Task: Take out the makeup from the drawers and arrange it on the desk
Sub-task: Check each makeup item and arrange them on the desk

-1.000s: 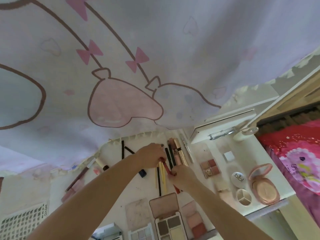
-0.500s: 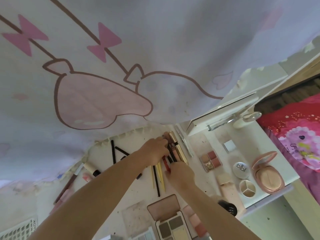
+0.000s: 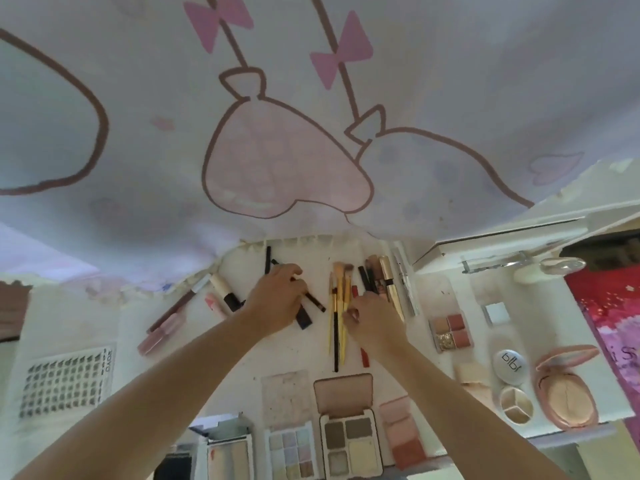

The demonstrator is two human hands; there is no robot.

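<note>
Nearest us, open eyeshadow palettes (image 3: 348, 441) lie in a row along the desk (image 3: 311, 362) edge, grouped by kind, we judge. Beyond, our right hand (image 3: 375, 318) pinches a red lip pencil (image 3: 363, 355) beside the yellow-handled brushes (image 3: 339, 306), likely to align it. Our left hand (image 3: 277, 299), fingers curled, grips dark pencils (image 3: 313, 301). Farthest, capped tubes (image 3: 389, 285) lie parallel under the curtain (image 3: 311, 116). Half a second ago both hands met at the brushes; now the left has moved leftward.
</note>
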